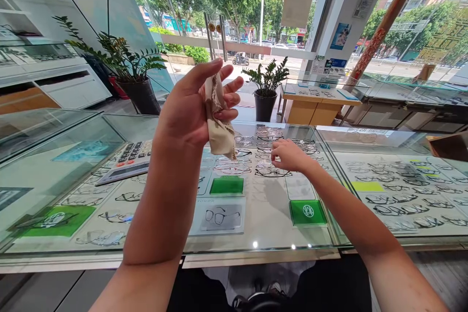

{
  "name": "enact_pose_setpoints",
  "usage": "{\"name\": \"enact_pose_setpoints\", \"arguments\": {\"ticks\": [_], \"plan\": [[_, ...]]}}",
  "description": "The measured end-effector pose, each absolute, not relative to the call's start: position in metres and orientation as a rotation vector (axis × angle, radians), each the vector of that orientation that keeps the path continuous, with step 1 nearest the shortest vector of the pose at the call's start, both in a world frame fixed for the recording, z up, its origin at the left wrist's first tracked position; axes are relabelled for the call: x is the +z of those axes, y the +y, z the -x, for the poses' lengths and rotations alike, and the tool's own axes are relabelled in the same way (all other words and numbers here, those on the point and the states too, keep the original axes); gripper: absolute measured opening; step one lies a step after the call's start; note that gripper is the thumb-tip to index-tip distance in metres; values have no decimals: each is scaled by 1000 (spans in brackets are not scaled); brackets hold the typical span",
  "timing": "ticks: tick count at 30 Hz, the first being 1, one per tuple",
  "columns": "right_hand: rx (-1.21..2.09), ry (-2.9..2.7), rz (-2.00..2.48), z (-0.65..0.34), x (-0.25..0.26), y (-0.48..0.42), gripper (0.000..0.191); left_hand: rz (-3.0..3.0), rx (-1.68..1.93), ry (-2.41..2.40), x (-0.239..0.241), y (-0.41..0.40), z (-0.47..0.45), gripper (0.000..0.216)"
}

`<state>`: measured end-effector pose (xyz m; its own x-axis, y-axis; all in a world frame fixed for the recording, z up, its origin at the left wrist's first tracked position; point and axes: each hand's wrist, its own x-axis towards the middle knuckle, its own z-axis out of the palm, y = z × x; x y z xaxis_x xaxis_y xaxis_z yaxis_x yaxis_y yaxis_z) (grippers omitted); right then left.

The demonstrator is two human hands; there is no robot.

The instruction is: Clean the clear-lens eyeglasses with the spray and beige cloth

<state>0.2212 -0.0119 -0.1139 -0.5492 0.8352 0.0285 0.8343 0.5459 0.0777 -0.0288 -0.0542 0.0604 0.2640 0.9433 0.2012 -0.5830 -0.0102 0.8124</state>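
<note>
My left hand [190, 102] is raised palm-up above the glass counter. A beige cleaning cloth [220, 139] with a zigzag-cut edge hangs from it, held between the thumb and loosely curled fingers. Lower and to the right, my right hand [290, 156] hovers at or just above the counter's glass top, its fingers curled together. Whether anything is pinched there is hidden. Rows of eyeglasses [272, 173] lie around and beneath that hand; I cannot tell whether it touches any of them.
A large-button calculator [135, 153] lies on the left of the glass display counter [263, 239]. Green cards [307, 212] and a card picturing glasses [221, 217] show inside. More eyeglasses fill the right-hand case [398, 200]. Potted plants [265, 102] stand beyond, before the window.
</note>
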Motion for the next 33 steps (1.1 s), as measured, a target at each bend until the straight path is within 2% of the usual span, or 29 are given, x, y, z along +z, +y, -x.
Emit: {"name": "enact_pose_setpoints", "arguments": {"ticks": [4, 16, 19, 20, 21, 24, 27, 30, 33], "plan": [[81, 2724, -1459, -218, -112, -17, 14, -972, 1284, 481, 60, -54, 29, 24], [-22, 2793, -1613, -219, -108, -14, 19, -1120, 1298, 549, 57, -49, 32, 41], [-137, 2855, -1773, -228, -94, -14, 17, -1227, 1394, 608, 53, -48, 30, 33], [-267, 2903, -1845, -232, -88, -14, 17, -1351, 1416, 656, 51, -48, 30, 29], [-533, 2980, -1939, -235, -81, -15, 17, -1514, 1398, 723, 48, -47, 29, 28], [-1413, 3153, -2101, -240, -57, -16, 20, -1972, 1093, 936, 38, -44, 24, 38], [-2009, 3199, -2154, -234, -33, -19, 19, -2116, 877, 994, 26, -39, 14, 35], [-2442, 3119, -2070, -222, -18, -23, 19, -2150, 965, 1002, 18, -36, 3, 28], [-2567, 3188, -1968, -213, -15, -29, 16, -2121, 1004, 957, 14, -37, -6, 32]]}}
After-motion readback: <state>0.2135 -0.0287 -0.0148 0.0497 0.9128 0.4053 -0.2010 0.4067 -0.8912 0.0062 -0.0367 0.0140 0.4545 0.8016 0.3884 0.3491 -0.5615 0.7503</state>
